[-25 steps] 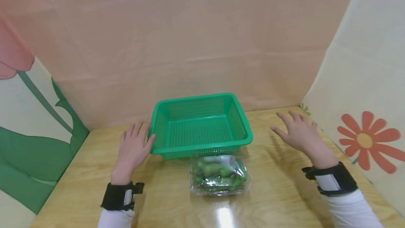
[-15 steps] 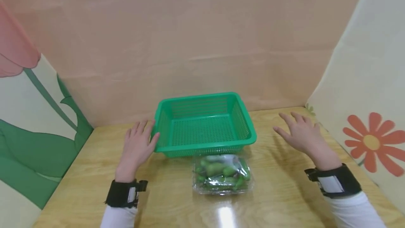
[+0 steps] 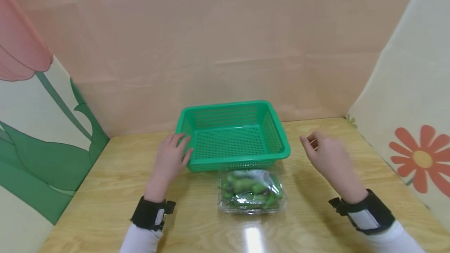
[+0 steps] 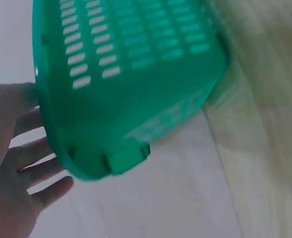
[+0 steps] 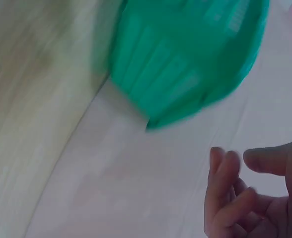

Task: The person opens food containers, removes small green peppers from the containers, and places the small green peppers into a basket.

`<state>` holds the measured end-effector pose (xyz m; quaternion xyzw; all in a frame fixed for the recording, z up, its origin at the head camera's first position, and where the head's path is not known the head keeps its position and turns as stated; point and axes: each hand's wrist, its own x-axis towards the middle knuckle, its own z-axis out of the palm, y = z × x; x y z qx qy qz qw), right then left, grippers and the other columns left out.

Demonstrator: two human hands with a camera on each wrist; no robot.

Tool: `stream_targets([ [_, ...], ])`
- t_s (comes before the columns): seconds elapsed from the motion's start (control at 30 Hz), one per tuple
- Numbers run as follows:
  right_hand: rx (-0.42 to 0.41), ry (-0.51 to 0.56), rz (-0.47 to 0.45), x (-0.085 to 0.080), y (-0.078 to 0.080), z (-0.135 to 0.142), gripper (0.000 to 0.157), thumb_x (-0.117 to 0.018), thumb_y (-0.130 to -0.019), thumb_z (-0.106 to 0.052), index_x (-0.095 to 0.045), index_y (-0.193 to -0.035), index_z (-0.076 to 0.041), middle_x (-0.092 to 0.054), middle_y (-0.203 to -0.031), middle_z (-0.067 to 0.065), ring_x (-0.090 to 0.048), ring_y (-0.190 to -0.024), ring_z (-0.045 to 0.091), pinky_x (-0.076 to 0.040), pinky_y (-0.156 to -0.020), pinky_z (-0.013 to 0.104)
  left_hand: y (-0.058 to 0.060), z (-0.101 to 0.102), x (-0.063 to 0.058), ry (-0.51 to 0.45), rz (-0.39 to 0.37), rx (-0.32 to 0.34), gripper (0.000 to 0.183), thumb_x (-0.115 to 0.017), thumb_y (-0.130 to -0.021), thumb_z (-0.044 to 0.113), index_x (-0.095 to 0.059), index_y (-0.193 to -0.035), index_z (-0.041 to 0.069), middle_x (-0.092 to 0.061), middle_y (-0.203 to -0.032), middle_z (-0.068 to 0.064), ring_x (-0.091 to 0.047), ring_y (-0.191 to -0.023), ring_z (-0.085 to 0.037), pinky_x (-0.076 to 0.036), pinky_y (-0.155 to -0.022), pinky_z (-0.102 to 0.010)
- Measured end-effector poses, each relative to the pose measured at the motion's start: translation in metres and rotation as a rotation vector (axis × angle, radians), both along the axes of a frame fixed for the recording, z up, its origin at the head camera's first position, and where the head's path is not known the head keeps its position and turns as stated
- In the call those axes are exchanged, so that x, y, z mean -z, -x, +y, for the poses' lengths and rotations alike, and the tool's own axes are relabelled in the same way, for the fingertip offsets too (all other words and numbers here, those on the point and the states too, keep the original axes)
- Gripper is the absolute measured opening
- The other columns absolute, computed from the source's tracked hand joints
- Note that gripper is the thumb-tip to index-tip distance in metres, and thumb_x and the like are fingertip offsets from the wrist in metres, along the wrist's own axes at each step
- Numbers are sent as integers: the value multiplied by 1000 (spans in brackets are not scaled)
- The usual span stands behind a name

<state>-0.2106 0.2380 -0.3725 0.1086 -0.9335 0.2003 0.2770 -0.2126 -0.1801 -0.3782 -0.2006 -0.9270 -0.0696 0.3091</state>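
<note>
At the green basket rim (image 3: pixel 242 159), the left hand (image 3: pixel 171 154) spreads; the right hand (image 3: pixel 328 152), loosely curled, hovers apart.

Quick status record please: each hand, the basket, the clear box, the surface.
Left hand: at the basket's left rim, fingers spread; contact uncertain
Right hand: right of the basket, apart from it; fingers bent, holding nothing
Green basket: upright on the table
Clear plastic box: in front of the basket, on the person's side
Box contents: green vegetables
Surface: wood-grain table
</note>
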Motion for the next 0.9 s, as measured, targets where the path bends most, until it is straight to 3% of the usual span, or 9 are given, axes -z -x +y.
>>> stream_targets([
  [0.17, -87, 103, -78, 0, -17, -28, 26, -57, -95, -29, -65, -83, -7, -66, -64, 1, -57, -51, 10, -43, -41, 24, -5, 10, 4, -27, 162, 91, 30, -72, -83, 16, -66, -109, 2, -64, -105, -14, -59, -97, -30, -54, -79, -44],
  [0.3, -181, 202, -155, -1, -32, -48, 22, -57, -95, -28, -63, -81, -12, -62, -61, -2, -54, -48, 6, -42, -37, 21, -11, 19, 5, -30, 244, 146, 23, -73, -81, 10, -68, -102, 2, -64, -96, -12, -59, -90, -27, -54, -73, -40],
  [0.47, -389, 376, -370, -4, -54, -75, 21, -57, -95, -26, -66, -84, -10, -65, -67, 2, -59, -51, 9, -50, -42, 24, -21, 30, 7, -5, 321, 202, 22, -77, -76, 8, -70, -95, 2, -63, -89, -10, -59, -84, -25, -53, -67, -34],
  [0.67, -615, 578, -655, -4, -76, -110, 26, -57, -95, -21, -66, -101, 2, -70, -78, 11, -67, -60, 15, -60, -55, 33, -30, 44, 6, 52, 362, 227, 20, -79, -74, 12, -71, -92, 5, -65, -87, -8, -59, -81, -23, -48, -60, -28],
  [0.9, -755, 591, -866, 5, -89, -145, 27, -52, -97, -18, -64, -113, 0, -71, -91, 14, -70, -73, 19, -61, -62, 32, -44, 56, 10, 99, 376, 303, 12, -71, -81, 17, -71, -89, 9, -67, -86, -4, -60, -79, -19, -48, -61, -26],
])
